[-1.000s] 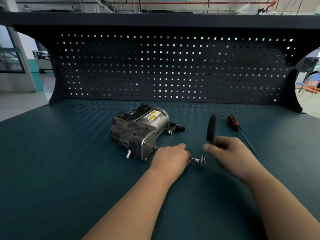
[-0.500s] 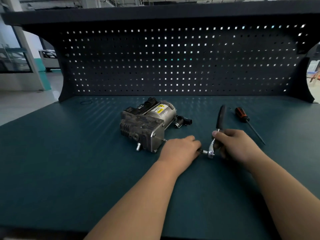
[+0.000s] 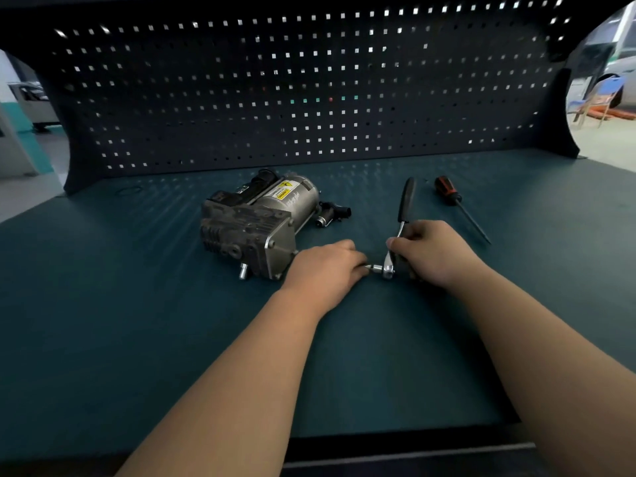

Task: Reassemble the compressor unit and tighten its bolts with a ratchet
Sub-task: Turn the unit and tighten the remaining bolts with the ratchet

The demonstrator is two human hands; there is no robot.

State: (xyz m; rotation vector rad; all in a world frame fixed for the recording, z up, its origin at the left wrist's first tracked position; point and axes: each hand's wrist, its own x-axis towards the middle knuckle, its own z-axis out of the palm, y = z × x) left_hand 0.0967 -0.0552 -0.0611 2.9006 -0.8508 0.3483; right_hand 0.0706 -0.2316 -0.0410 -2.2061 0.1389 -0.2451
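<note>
On the dark teal bench (image 3: 103, 321), the compressor unit (image 3: 258, 228) lies on its side left of centre, its silver cylinder with a yellow warning label pointing toward the pegboard (image 3: 309, 91) and its dark, grimy block end facing the near-left. The left hand (image 3: 325, 270) rests knuckles-up just beside the unit's near-right corner, fingers curled down around the inner end of a short metal extension; what exactly the fingertips pinch is hidden under the hand. The ratchet (image 3: 401, 228) stands tilted, its chrome head low at the bench and joined to that extension, its black grip rising away toward the pegboard. The right hand (image 3: 433, 253) is closed around the ratchet's shank just above the head, thumb toward the left hand, and the two hands sit close with only the small chrome drive showing between them. A small black fitting (image 3: 332, 215) lies just beside the cylinder's right flank, apart from the ratchet grip. A screwdriver (image 3: 459, 206) with a red-and-black handle lies well to the right, blade pointing toward the near-right, clear of the right hand. Bare bench surface spreads wide to the left of the unit, in front of both forearms up to the near edge (image 3: 395, 442), and to the far right; behind everything the pegboard closes the back edge.
</note>
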